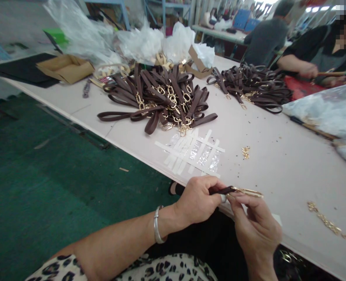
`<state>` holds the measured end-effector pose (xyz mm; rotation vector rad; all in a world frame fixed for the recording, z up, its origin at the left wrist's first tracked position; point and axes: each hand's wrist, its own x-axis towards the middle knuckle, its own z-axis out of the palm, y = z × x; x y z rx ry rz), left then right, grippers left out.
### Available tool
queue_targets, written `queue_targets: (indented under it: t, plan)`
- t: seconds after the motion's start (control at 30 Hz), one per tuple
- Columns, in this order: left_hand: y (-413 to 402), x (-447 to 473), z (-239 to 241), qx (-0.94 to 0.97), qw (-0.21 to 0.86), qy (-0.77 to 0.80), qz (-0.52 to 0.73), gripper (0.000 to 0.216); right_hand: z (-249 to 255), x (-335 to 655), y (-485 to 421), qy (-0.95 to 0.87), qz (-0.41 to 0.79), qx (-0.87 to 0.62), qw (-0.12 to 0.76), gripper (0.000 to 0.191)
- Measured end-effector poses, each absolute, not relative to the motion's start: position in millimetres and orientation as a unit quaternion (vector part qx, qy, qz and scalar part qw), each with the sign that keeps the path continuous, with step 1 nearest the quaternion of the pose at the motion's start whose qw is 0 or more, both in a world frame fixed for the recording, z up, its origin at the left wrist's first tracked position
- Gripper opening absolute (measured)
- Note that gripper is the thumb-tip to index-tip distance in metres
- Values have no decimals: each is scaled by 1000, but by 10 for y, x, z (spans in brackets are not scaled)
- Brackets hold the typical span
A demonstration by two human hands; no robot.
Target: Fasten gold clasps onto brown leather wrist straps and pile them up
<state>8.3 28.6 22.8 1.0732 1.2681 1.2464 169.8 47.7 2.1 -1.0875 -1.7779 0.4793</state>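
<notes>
My left hand (197,201) is closed around the end of a dark brown strap (221,191) at the table's near edge. My right hand (256,224) pinches the gold metal clasp (249,192) fixed at the strap's tip. A silver bangle (157,230) sits on my left wrist. Strips of tape and clear film (194,152) lie stuck to the table just beyond my hands. A large pile of brown straps with gold clasps (161,99) lies further back.
A second strap pile (251,84) lies at the far right, where another person's hand (307,70) works. Loose gold chain bits (326,222) and a small clasp (245,152) rest on the white table (278,164). A cardboard box (64,68) and plastic bags (149,43) stand behind. Green floor lies left.
</notes>
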Motion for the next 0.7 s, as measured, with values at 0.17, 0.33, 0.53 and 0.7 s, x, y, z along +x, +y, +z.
queue_targets:
  t: [0.17,0.33,0.53,0.7]
  plan:
    - [289,148,194,397,552,510,527,16,3,1684,480,-709,193,-445,512,9]
    - [278,158,248,450,500,508,537,19,72,1622,466,-679,241,-426,547,13]
    - [228,95,309,584,339,512,531,27,61,1578,414,-553,386,-491,550,31]
    - [254,172,204,668,277,478,498,27,-115,1804,380,-682,299,-518,421,36]
